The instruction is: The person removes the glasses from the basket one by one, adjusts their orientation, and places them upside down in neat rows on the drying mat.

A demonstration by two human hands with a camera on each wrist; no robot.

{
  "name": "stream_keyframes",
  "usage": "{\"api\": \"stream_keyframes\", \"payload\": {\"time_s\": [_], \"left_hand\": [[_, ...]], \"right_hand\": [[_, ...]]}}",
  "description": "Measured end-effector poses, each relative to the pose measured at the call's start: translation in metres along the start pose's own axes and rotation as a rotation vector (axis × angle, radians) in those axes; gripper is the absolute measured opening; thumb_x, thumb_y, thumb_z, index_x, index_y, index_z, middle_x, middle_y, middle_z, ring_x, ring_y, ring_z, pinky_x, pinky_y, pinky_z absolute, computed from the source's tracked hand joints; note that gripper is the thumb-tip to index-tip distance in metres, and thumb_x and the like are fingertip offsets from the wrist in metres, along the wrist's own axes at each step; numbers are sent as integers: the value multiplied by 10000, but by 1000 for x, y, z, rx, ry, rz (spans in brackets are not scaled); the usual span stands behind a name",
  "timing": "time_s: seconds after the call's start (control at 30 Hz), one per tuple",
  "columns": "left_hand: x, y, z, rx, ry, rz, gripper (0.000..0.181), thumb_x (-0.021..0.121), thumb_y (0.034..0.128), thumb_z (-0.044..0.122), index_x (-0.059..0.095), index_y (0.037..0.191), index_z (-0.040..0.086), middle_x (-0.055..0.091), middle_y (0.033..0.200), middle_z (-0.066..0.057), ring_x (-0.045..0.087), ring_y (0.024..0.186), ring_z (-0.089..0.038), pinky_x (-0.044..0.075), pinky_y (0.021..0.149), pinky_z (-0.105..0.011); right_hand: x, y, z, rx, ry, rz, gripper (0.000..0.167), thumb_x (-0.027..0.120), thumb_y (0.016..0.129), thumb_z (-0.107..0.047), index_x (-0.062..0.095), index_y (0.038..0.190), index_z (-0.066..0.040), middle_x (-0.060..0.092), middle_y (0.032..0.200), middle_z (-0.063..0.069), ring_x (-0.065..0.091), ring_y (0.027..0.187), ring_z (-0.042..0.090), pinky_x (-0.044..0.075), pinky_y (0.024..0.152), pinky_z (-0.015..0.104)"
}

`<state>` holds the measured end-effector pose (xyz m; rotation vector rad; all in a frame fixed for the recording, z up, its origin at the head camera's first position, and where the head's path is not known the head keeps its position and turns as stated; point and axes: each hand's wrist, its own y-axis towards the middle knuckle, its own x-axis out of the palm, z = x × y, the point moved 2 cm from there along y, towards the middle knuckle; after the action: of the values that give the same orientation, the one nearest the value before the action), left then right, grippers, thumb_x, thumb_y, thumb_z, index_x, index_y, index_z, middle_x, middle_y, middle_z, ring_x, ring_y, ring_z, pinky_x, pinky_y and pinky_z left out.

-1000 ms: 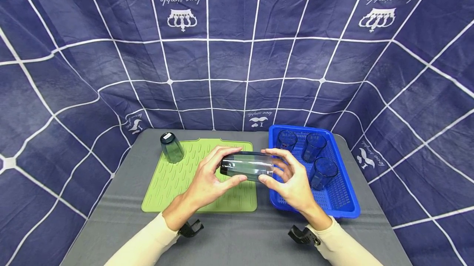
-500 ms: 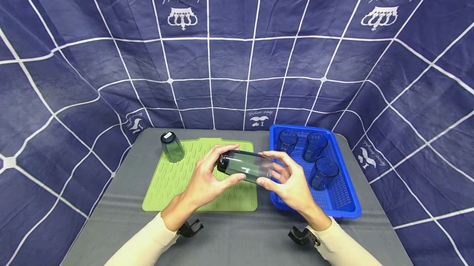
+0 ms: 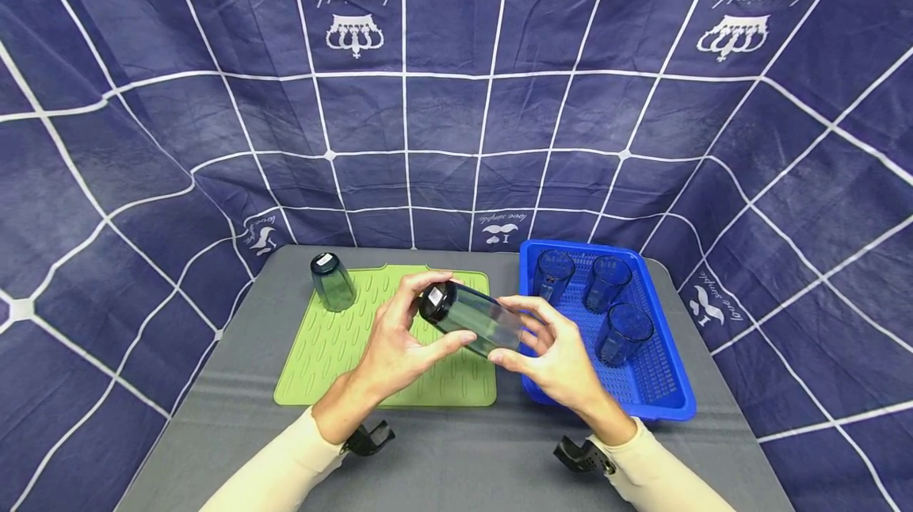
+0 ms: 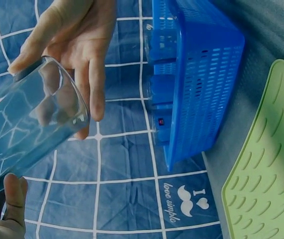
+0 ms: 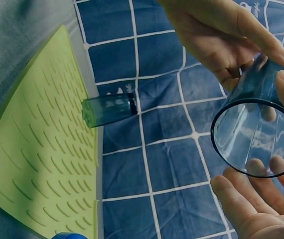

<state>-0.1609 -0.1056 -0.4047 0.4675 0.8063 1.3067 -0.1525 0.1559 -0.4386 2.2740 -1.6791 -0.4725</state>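
- Glass (image 3: 479, 320) is in mid-air over the right part of the green mat (image 3: 335, 365), near the blue basket (image 3: 645, 389); both hands grasp it.
- Left hand (image 3: 397, 344) grips the base end, thumb on the near side, fingers round the far side. Base looks the heavier end, so it likely takes much of the load.
- Right hand (image 3: 559, 349) pinches the rim end, thumb near, fingers beyond. Second hold probably steadies the tilt; smooth wall could slip from one hand.
- Glass lies aslant, base up and left, mouth down and right. That tilt turns the base and its white label (image 3: 436, 296) toward the head camera.
- Inverted glass (image 3: 334, 288) stands at the mat's far left corner, base up. Mouth-down on ridges suggests draining, my read.
- Three glasses (image 3: 624, 334) stand in the basket, spaced apart, seemingly mouth up; the walls presumably corral them.
- Held glass looks: tall, smoky blue-green, see-through, wall faintly faceted, base dark and thick, rim (image 5: 254, 100) round with no chip I can see. Water on it: can't tell.
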Motion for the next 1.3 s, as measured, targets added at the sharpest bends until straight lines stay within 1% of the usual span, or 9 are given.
{"api": "stream_keyframes", "payload": {"time_s": [0.1, 0.23, 0.33, 0.47, 0.73, 0.97, 1.07, 1.17, 1.3], "left_hand": [[0, 0, 2, 1, -9, 1, 821, 1045, 809, -13, 603, 1501, 7, 807, 1403, -173, 792, 1217, -149, 648, 988, -203], [1, 2, 4, 13, -2, 4, 804, 1050, 806, -13, 613, 1481, 3, 815, 1395, -169, 802, 1214, -173, 648, 1018, -211], [1, 3, 5, 32, 22, 8, 804, 1058, 792, -4, 630, 1472, 11, 824, 1387, -158, 811, 1201, -196, 643, 1025, -212], [2, 4, 7, 67, 57, 12, 786, 1070, 788, 35, 661, 1459, 25, 833, 1375, -144, 822, 1196, -224, 633, 1062, -222], [6, 5, 11, 116, 121, 24, 671, 1064, 872, 227, 727, 1432, 73, 817, 1362, -115, 794, 1220, -245, 620, 1082, -225], [8, 5, 12, 100, 134, 2, 603, 1030, 927, 314, 734, 1404, 96, 799, 1380, -101, 761, 1257, -230, 647, 1054, -239], [9, 6, 13, 109, 138, -10, 591, 1027, 931, 306, 732, 1400, 101, 808, 1386, -93, 781, 1250, -219, 664, 1006, -253], [10, 6, 13, 138, 130, -22, 588, 1028, 929, 264, 725, 1401, 85, 819, 1390, -106, 816, 1230, -228, 688, 980, -290], [11, 6, 12, 158, 112, -41, 586, 1028, 923, 210, 722, 1403, 72, 821, 1399, -123, 833, 1229, -244, 696, 1018, -293]], "right_hand": [[1, 0, 0, 13, -26, -5, 728, 999, 869, 47, 673, 1517, 10, 684, 1594, 225, 709, 1444, 57, 611, 1178, 236], [3, 0, 0, 27, -50, -10, 735, 1012, 863, 26, 687, 1520, -24, 691, 1600, 223, 690, 1462, 30, 592, 1184, 216], [5, 1, 0, 14, -29, -26, 739, 1011, 862, 33, 679, 1521, 1, 691, 1576, 248, 712, 1439, 54, 592, 1213, 251], [8, 2, -1, 7, -28, -41, 743, 1018, 861, 18, 673, 1519, 13, 702, 1531, 259, 742, 1381, 63, 601, 1208, 262], [11, 3, 0, 55, -80, -44, 770, 1040, 845, -21, 681, 1526, -49, 742, 1498, 205, 761, 1336, 60, 618, 1182, 255], [14, 3, 2, 48, -102, -48, 782, 1058, 824, -30, 685, 1511, -36, 742, 1502, 217, 759, 1335, 57, 621, 1159, 227], [16, 3, 4, 41, -102, -53, 787, 1057, 817, -12, 681, 1508, -13, 747, 1487, 230, 758, 1328, 50, 624, 1160, 230], [17, 3, 4, 38, -93, -61, 780, 1051, 817, 4, 678, 1503, 7, 758, 1462, 237, 759, 1318, 39, 624, 1164, 231], [19, 3, 3, 26, -88, -72, 763, 1043, 819, 21, 677, 1489, 22, 785, 1413, 244, 765, 1306, 37, 623, 1171, 237]]}}
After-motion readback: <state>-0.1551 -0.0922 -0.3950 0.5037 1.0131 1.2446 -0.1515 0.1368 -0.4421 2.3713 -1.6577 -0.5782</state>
